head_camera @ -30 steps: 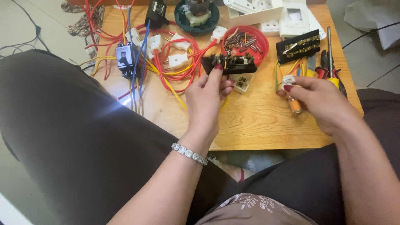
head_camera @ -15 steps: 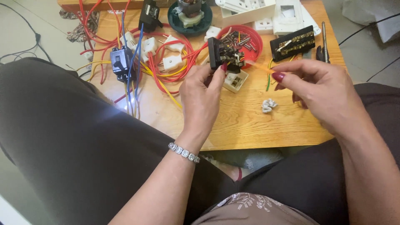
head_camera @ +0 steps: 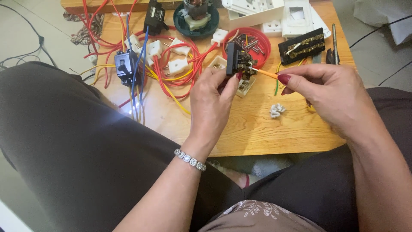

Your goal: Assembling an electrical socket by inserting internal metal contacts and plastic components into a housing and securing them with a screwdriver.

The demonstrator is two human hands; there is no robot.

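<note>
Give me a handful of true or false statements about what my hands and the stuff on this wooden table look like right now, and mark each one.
1. The left hand holds a black electrical part up above the wooden table. True.
2. The right hand pinches an orange wire whose tip points at the black part. True.
3. The red dish is bare inside. False: small metal pieces lie in it.
4. A crumpled white scrap lies on the table below the hands. True.
5. The bracelet is on the right wrist. False: it is on the left wrist.
</note>
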